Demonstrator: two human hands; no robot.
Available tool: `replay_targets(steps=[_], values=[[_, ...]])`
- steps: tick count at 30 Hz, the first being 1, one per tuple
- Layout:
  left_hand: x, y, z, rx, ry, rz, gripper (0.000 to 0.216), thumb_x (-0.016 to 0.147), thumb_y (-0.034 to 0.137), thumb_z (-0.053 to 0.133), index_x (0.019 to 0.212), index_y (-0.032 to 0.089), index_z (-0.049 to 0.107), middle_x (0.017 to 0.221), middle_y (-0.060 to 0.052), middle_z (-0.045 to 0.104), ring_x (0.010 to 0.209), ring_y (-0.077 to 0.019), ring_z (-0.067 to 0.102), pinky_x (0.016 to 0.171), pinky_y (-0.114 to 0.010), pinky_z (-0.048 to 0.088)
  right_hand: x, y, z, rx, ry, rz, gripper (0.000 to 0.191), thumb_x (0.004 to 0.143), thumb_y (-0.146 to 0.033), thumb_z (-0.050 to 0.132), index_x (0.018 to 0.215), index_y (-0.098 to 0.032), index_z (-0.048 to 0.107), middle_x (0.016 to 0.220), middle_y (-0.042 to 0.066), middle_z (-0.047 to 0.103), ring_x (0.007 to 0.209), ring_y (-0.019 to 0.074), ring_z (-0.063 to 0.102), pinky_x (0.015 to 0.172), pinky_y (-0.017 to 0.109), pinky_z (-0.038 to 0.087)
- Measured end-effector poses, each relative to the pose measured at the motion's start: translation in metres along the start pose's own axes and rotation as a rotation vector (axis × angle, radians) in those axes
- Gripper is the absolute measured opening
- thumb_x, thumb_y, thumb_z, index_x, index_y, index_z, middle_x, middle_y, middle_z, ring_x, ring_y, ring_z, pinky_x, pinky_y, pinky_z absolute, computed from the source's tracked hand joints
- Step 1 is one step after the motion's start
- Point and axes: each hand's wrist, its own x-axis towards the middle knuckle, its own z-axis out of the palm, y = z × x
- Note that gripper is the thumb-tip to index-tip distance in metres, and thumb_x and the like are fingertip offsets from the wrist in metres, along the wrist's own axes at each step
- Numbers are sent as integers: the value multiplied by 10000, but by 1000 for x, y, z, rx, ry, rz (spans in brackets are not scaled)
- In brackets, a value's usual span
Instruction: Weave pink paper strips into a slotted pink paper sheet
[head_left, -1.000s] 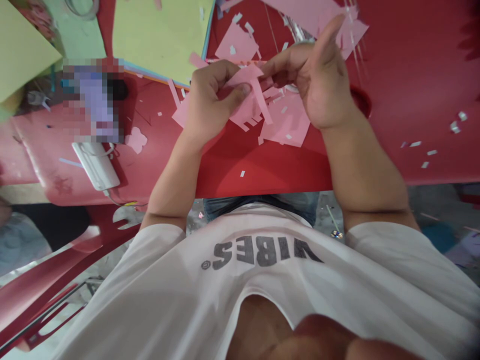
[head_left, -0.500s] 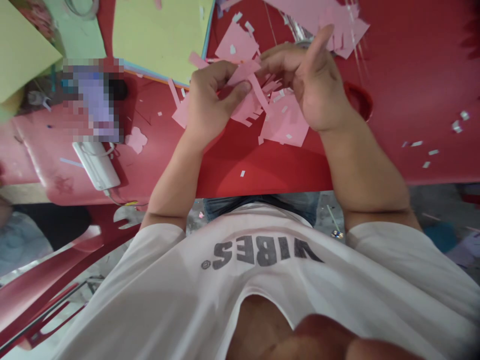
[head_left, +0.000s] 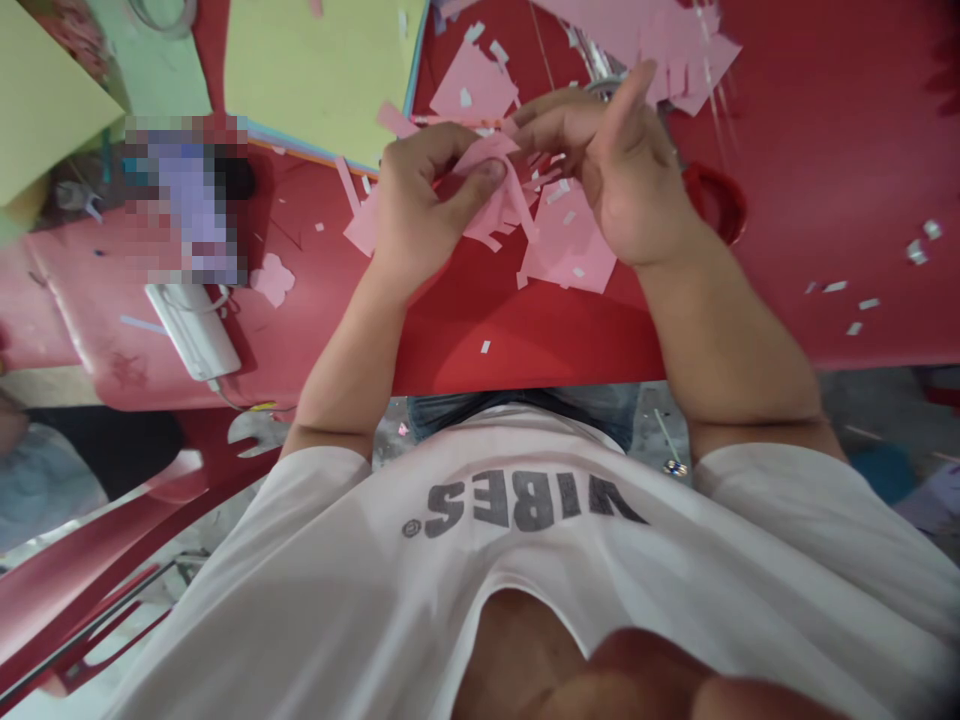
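My left hand (head_left: 418, 205) pinches a cut piece of pink paper (head_left: 491, 150) between thumb and fingers. A narrow strip hangs from that piece toward the table. On the other side, my right hand (head_left: 637, 190) has its thumb raised and its fingers reaching to the paper's far edge. Whether those fingertips touch it I cannot tell. Below the hands, on the red table (head_left: 525, 340), lies a pink paper sheet (head_left: 570, 240) with white bits on it. Another pink paper scrap (head_left: 476, 85) lies just beyond, partly covered by small white pieces.
A stack of coloured paper (head_left: 322, 70), yellow on top, lies at back left. Larger pink paper (head_left: 637, 40) lies at the back. A red round object (head_left: 739, 205) sits by my right wrist. At left are a white cabled device (head_left: 199, 335) and a pink flower-shaped cutout (head_left: 274, 280).
The pink paper in my left hand has tilted slightly, and its hanging strip looks narrower. My right thumb and fingers have shifted a little; the rest stays put.
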Motion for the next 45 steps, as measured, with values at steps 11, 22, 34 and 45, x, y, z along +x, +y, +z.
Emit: replay_targets(steps=[11, 22, 34, 45], values=[[-2, 16, 2, -57, 8, -21, 121, 844, 379, 754, 748, 318, 713, 684, -14, 592, 630, -207, 504, 603, -385, 351, -5, -12, 6, 117, 103, -177, 479, 982, -632, 463, 993, -249, 751, 1060, 56, 720, 989, 222, 662, 905, 372, 524], [2, -2, 7, -143, 11, -18, 416, 908, 478, 702, 585, 234, 604, 575, 2, 396, 541, -129, 328, 517, -325, 251, -1, 5, 6, -7, 184, -207, 277, 764, -170, 742, 1010, -270, 662, 857, -28, 662, 755, 158, 636, 648, 311, 476], [0, -4, 9, -215, -16, 17, 185, 901, 440, 722, 845, 270, 767, 726, -19, 651, 633, -155, 579, 551, -325, 409, -1, 4, 7, -198, 233, -312, 82, 874, -306, 705, 835, -233, 712, 764, 0, 672, 661, 139, 566, 594, 327, 434], [-7, -3, 10, -165, -14, 10, 161, 924, 386, 719, 881, 233, 744, 800, -20, 668, 719, -138, 588, 641, -318, 435, -5, 1, 9, -384, 284, -285, 162, 836, -171, 643, 723, -268, 578, 695, -25, 606, 642, 153, 522, 602, 340, 418]])
